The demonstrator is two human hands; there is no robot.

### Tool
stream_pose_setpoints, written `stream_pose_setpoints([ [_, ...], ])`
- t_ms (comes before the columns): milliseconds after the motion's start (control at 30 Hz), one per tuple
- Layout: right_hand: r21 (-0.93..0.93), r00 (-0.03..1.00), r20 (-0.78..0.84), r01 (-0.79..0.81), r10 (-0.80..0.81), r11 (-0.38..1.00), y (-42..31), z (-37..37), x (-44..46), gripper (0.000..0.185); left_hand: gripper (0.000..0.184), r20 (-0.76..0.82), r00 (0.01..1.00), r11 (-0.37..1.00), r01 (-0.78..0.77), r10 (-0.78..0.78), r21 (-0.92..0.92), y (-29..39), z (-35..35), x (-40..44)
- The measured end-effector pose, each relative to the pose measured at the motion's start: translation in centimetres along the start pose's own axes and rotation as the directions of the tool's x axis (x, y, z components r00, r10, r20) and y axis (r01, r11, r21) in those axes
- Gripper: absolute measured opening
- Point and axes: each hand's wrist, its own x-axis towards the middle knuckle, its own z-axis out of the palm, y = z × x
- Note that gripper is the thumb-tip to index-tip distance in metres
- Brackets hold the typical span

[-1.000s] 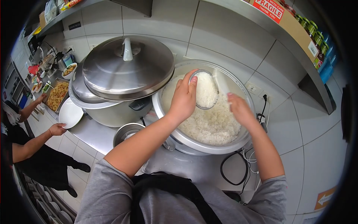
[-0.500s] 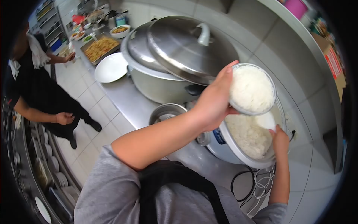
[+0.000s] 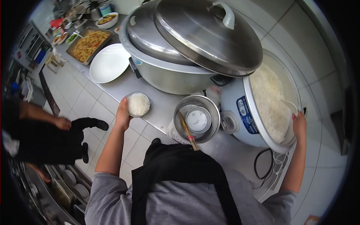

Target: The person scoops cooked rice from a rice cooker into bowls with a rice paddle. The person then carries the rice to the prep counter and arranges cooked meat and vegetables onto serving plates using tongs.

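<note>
My left hand (image 3: 123, 115) holds a small bowl of rice (image 3: 138, 104) by its side, near the front edge of the steel counter (image 3: 155, 112). On the right, my right hand (image 3: 299, 125) grips a white rice paddle (image 3: 291, 106), whose blade rests at the rice inside the open cooker (image 3: 249, 108). Cooked rice (image 3: 268, 97) fills much of that cooker. Left of it stands a large pot (image 3: 168, 80) with a steel lid (image 3: 210, 35) lying tilted on top. A steel pot (image 3: 215, 122) with a smaller container (image 3: 198, 120) and a wooden stick inside sits between them.
A white plate (image 3: 110, 63) lies on the counter beside a tray of noodles (image 3: 89, 45). Further back is a bowl of food (image 3: 107, 20). Another person (image 3: 41, 131) in black stands at the left, by shelves of stacked dishes (image 3: 69, 178). Cables (image 3: 264, 163) lie below the cooker.
My left hand has carried the bowl of rice from over the cooker down and left. My right hand keeps the paddle at the cooker. The white plate, earlier held by the other person, lies on the counter.
</note>
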Motion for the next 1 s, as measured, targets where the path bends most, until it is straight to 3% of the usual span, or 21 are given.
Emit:
stream_pose_setpoints([
  [67, -0.052, 0.997, -0.07, 0.009, -0.012, 0.999, -2.3, -0.6, -0.8, 0.011, 0.051, 0.0, 0.999, 0.996, -0.032, 0.033, 0.079, -0.7, -0.9, 2.2],
  [100, -0.172, 0.996, -0.082, 0.008, -0.022, 0.985, -3.1, -0.9, -1.0, 0.012, 0.052, -0.057, 0.913, 0.721, -0.28, 0.405, 0.634, -0.6, -0.9, 3.0],
  [133, -0.29, 0.995, -0.089, 0.008, -0.036, 0.957, -3.8, -1.1, -1.1, 0.012, 0.054, 0.126, 0.704, 0.132, -0.301, 0.699, 0.945, -0.5, -0.8, 3.4],
  [167, -0.355, 0.989, -0.132, 0.008, -0.059, 0.935, -4.5, -1.2, -1.5, 0.012, 0.051, 0.184, 0.533, 0.085, -0.441, 0.826, 0.893, 3.5, 3.3, 0.3],
  [200, -0.419, 0.98, -0.177, 0.004, -0.086, 0.908, -5.1, -1.3, -1.6, 0.012, 0.043, 0.293, 0.534, 0.128, -0.616, 0.793, 0.777, 6.1, 6.5, -1.6],
  [267, -0.386, 0.984, -0.143, -0.154, 0.106, 0.91, -5.5, -0.9, -0.8, 0.02, 0.016, 0.571, 0.507, 0.263, -0.849, 0.645, 0.457, 7.2, 12.8, -3.9],
  [300, -0.362, 0.98, -0.129, -0.19, 0.152, 0.913, -4.5, 0.2, -0.1, 0.025, 0.014, 0.755, 0.398, 0.124, -0.911, 0.521, 0.394, 7.1, 16.0, -5.0],
  [333, -0.337, 0.973, -0.117, -0.229, 0.201, 0.913, -3.3, 0.6, 0.5, 0.031, 0.017, 0.857, 0.443, 0.088, -0.895, 0.262, 0.436, 6.0, 19.0, -5.1],
  [367, -0.351, 0.969, -0.008, -0.233, 0.246, 0.907, -3.9, -0.2, 0.7, 0.034, 0.021, 0.864, 0.497, -0.164, -0.849, 0.076, 0.502, 4.7, 21.7, -5.3],
  [400, -0.359, 0.952, 0.107, -0.232, 0.287, 0.904, -4.9, -0.6, 0.7, 0.037, 0.021, 0.881, 0.467, -0.169, -0.865, 0.078, 0.473, 3.4, 23.3, -4.8],
  [467, -0.408, 0.977, 0.13, -0.103, 0.17, 0.907, -4.3, -0.2, 1.0, 0.037, 0.018, 0.761, 0.629, -0.371, -0.752, -0.158, 0.545, 1.0, 26.2, -3.8],
  [500, -0.406, 0.975, 0.122, -0.121, 0.185, 0.906, -3.6, 0.0, 1.6, 0.037, 0.017, 0.758, 0.64, -0.366, -0.739, -0.124, 0.565, 0.1, 26.8, -3.4],
  [567, -0.527, 0.986, 0.168, 0.073, 0.019, 0.847, -1.9, 1.0, 3.4, 0.037, 0.015, 0.743, 0.656, -0.349, -0.733, -0.133, 0.584, 0.3, 27.0, -3.4],
  [667, -0.484, 0.987, 0.161, 0.067, 0.013, 0.872, 0.8, 4.4, 6.5, 0.041, 0.015, 0.822, 0.569, -0.302, -0.784, -0.003, 0.542, 1.2, 26.1, -5.1],
  [700, -0.479, 0.987, 0.161, 0.064, 0.016, 0.876, 0.3, 4.5, 6.4, 0.041, 0.017, 0.783, 0.621, -0.223, -0.768, -0.03, 0.601, 2.2, 26.0, -6.0],
  [733, -0.448, 0.952, 0.307, 0.147, -0.004, 0.882, -1.2, 3.9, 6.0, 0.043, 0.02, 0.741, 0.669, -0.147, -0.74, -0.061, 0.656, 2.9, 25.8, -6.6],
  [767, -0.403, 0.894, 0.446, 0.229, -0.028, 0.886, -2.3, 3.4, 5.4, 0.045, 0.02, 0.739, 0.67, -0.156, -0.738, -0.063, 0.656, 2.9, 25.3, -6.9],
  [833, -0.37, 0.869, 0.491, 0.273, -0.062, 0.888, -3.1, 2.6, 3.2, 0.047, 0.038, 0.781, 0.597, -0.125, -0.774, 0.187, 0.621, 2.5, 24.1, -7.9],
  [867, -0.341, 0.84, 0.535, 0.312, -0.09, 0.887, -3.4, 2.3, 2.2, 0.05, 0.038, 0.774, 0.606, -0.13, -0.765, 0.182, 0.63, 3.2, 24.3, -9.2],
  [933, -0.295, 0.796, 0.599, 0.32, -0.087, 0.9, -3.7, 1.4, 1.4, 0.051, 0.056, 0.711, 0.659, 0.061, -0.742, 0.246, 0.667, 5.5, 25.1, -12.4],
  [1000, -0.253, 0.75, 0.655, 0.328, -0.088, 0.91, -3.9, 0.8, 1.2, 0.052, 0.06, 0.716, 0.631, -0.018, -0.746, 0.298, 0.665, 5.3, 25.0, -13.8],
])
